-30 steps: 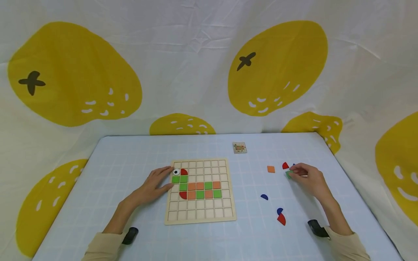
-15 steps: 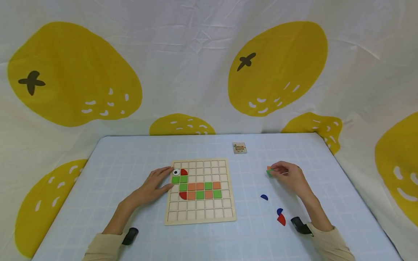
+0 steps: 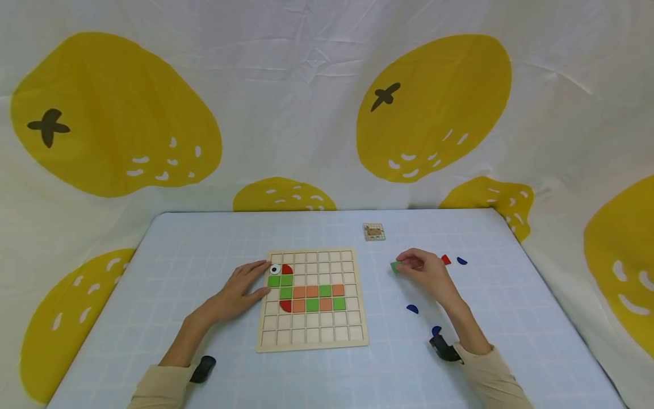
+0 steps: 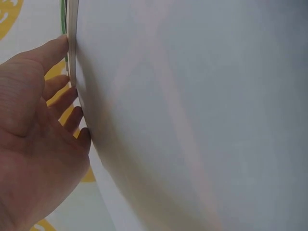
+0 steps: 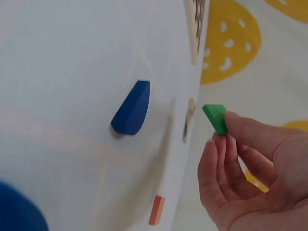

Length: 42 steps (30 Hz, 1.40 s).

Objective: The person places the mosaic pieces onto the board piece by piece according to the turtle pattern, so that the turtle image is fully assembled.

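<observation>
My right hand (image 3: 426,275) pinches a green square tile (image 3: 395,267) between thumb and fingertips, held above the table to the right of the board. In the right wrist view that green tile (image 5: 215,117) is tilted, one corner under the thumb. My left hand (image 3: 240,292) lies at the left edge of the wooden grid board (image 3: 313,347), thumb and fingertips touching its side. On the board, green, orange and red tiles and a round eye piece (image 3: 275,269) form a snake-like figure. An orange tile (image 5: 156,210) lies on the table, hidden behind my right hand in the head view.
A small picture card (image 3: 374,232) lies beyond the board. Right of my right hand are a red piece (image 3: 445,259) and a blue half-circle (image 3: 462,261). Nearer lie two more blue half-circles, one (image 3: 412,309) beside the board, the other (image 3: 436,330) by my right wrist camera.
My right hand has carried the green tile leftward toward the board, passing over the orange tile. The red and blue pieces behind it have come into view. My left hand has stayed put.
</observation>
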Each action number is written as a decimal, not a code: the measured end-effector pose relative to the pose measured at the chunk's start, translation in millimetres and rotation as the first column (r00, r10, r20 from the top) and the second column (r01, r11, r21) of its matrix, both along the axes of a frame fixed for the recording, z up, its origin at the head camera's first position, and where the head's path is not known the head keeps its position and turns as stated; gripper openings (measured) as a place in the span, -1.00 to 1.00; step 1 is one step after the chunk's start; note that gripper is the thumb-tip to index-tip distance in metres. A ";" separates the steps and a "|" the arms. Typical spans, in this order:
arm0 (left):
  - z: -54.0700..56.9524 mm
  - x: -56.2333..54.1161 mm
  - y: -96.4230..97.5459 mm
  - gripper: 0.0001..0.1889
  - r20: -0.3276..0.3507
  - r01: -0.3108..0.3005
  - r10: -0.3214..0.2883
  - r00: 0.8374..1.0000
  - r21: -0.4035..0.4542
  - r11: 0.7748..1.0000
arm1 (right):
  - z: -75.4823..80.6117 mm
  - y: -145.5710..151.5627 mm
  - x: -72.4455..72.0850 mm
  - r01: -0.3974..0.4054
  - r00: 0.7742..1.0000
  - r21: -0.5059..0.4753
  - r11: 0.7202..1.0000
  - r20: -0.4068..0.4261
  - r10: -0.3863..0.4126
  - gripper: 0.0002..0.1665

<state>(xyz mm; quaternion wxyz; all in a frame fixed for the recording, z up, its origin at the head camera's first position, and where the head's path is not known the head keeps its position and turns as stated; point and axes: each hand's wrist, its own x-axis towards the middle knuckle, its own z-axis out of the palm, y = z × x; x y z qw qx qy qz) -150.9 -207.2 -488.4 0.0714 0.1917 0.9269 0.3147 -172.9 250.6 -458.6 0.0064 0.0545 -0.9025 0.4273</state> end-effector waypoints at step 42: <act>0.6 -0.7 -1.7 -0.32 -0.006 0.019 -0.019 1.000 0.026 0.999 | -4.6 -129.2 -13.8 -0.311 0.947 -0.174 0.934 0.029 0.320 -0.84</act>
